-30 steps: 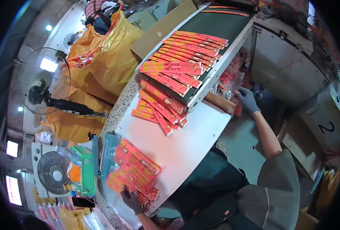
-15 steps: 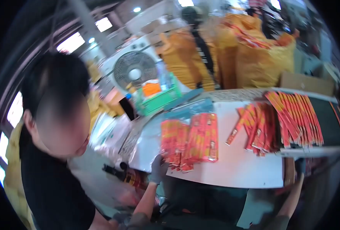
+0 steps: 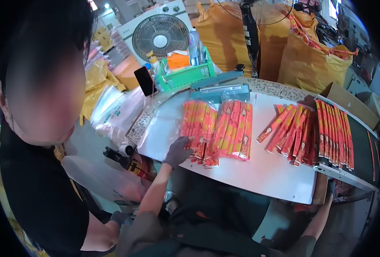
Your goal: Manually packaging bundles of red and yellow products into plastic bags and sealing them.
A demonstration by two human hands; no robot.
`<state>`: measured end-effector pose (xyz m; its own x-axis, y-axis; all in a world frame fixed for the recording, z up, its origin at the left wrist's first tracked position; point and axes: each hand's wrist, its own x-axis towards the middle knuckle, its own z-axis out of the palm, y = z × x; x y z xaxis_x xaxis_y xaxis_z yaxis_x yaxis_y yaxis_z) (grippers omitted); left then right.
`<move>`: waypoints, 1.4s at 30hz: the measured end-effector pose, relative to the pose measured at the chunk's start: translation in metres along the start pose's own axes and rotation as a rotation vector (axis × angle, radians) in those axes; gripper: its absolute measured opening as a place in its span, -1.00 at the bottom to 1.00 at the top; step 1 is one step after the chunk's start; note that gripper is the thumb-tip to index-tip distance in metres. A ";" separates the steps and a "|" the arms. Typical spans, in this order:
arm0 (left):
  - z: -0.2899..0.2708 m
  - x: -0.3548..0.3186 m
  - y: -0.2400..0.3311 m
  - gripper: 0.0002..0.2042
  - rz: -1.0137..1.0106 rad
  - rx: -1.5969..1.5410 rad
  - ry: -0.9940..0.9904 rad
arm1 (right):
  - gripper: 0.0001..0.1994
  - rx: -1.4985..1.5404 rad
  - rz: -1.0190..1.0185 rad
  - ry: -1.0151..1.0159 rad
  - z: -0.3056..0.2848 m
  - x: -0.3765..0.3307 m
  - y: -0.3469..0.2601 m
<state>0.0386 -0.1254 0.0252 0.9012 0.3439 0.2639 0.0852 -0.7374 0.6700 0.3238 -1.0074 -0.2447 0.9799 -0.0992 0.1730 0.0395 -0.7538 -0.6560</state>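
My left hand [image 3: 179,152], in a grey glove, lies at the lower left edge of a pile of red-and-gold long narrow packets [image 3: 198,122], fingers stretched out over it. Right beside that pile is a clear-wrapped bundle of similar packets [image 3: 233,132]. My right hand [image 3: 330,188], in a dark glove, is low at the right, beside a brown cardboard piece [image 3: 320,189] under the conveyor's edge; its fingers are hidden. Loose packets [image 3: 291,132] fan out on the white table [image 3: 275,180]. More stand in a neat row [image 3: 335,135] on the dark conveyor belt [image 3: 363,147].
A person in a black shirt [image 3: 35,188] stands close at my left. Behind the table's far edge are a green basket [image 3: 188,77], a blue case [image 3: 224,92], a phone [image 3: 145,80], a box fan [image 3: 160,38] and large yellow sacks [image 3: 314,60]. Plastic bags [image 3: 117,109] lie at the left.
The view has tilted and steadied, so the table sits higher and the person at left looks larger. My left hand stays at the packet pile, my right hand below the conveyor.
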 end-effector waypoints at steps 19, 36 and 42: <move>-0.011 -0.006 -0.028 -0.86 -0.019 0.068 0.127 | -0.63 0.257 0.215 0.052 0.048 -0.116 -0.175; 0.004 0.040 -0.007 -0.93 -0.074 -0.651 -0.106 | -0.76 0.125 -0.222 0.096 0.042 -0.368 -0.526; -0.011 0.036 -0.002 -0.90 0.203 -0.395 -0.017 | -0.75 -0.307 -0.463 -0.633 0.109 -0.289 -0.666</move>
<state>0.0665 -0.1053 0.0406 0.8900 0.2029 0.4084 -0.2605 -0.5088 0.8205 0.0355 -0.4065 0.0620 0.8061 0.5774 -0.1296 0.4992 -0.7811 -0.3751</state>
